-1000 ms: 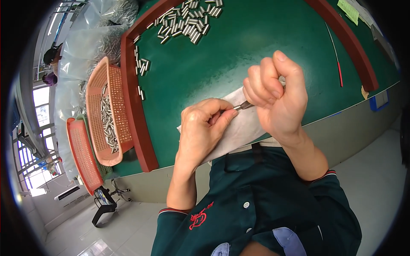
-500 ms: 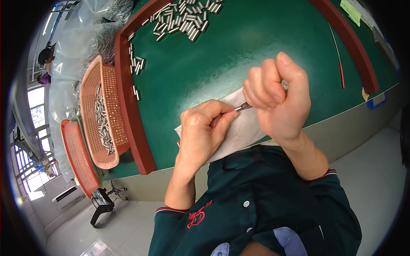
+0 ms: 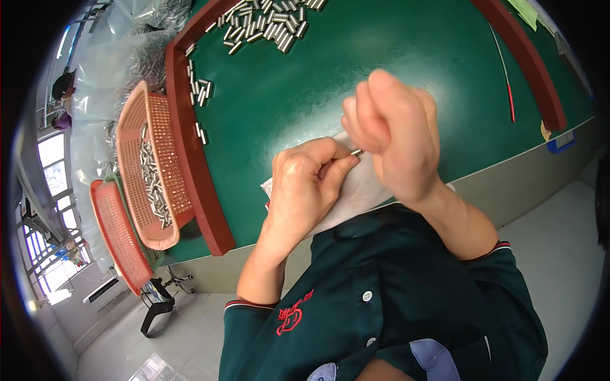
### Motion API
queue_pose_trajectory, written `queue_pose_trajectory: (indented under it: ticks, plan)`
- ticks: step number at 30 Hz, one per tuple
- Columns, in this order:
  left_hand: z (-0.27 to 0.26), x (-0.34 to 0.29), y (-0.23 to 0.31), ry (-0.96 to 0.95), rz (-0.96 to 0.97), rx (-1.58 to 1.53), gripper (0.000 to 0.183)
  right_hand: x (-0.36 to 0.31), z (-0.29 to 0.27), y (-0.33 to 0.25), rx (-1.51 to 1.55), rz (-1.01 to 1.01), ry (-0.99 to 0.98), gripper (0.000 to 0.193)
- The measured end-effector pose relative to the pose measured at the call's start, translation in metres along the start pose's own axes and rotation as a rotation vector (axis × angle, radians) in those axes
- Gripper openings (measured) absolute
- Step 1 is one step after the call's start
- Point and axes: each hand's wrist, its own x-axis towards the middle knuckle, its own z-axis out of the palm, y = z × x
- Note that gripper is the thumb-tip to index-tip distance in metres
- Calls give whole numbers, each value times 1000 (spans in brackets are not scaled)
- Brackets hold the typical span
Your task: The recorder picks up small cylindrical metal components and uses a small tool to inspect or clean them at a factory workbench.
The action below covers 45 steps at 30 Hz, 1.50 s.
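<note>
My left hand [image 3: 305, 181] is closed in a pinch, thumb and forefinger gripping a small shiny metal cylinder [image 3: 356, 152]. One end of the cylinder sticks out toward my right hand [image 3: 400, 136], which is curled into a fist just beside it. What that fist holds is hidden behind its fingers. Both hands are over a pale cloth [image 3: 359, 197] at the near edge of the green table [image 3: 381, 44]. Many similar metal cylinders [image 3: 273, 25] lie in a loose pile at the far left, with a few more [image 3: 202, 92] along the wooden rail.
Dark red wooden rails [image 3: 190, 165] border the table left and right. Beyond the left rail stand a pink basket [image 3: 168, 159] of metal pins and a red basket [image 3: 121, 235]. Plastic bags [image 3: 101, 82] lie behind them. A thin red-handled rod [image 3: 511, 101] rests at right.
My right fist has turned and shifted a little left and up. The narrow piece that showed between it and the cylinder is now out of sight. My left hand keeps its pinch.
</note>
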Motion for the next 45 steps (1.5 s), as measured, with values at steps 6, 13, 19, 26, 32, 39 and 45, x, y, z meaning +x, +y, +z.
queue_pose_trajectory:
  ticks: [6,13,19,26,32,39,45]
  plan:
    - [9,-7,-3,98,45,74,9,1,-19,-9,267,-13,51,42]
    - [-21,-22,8,346,127,289,9,-13,-28,2,156,-189,-5,40]
    - [-139,-51,-9,906,-46,674,5,-16,-31,1,126,-160,-29,42]
    - [-155,-49,-29,787,-102,993,20,-16,-34,3,154,-145,-30,42]
    - [-71,35,10,479,195,695,9,-13,-37,-2,167,-136,-16,42]
    - [-34,105,-24,380,189,712,14,-15,-35,0,234,-145,-11,40]
    - [-24,119,-33,402,168,748,15,-16,-37,-1,215,-129,9,40]
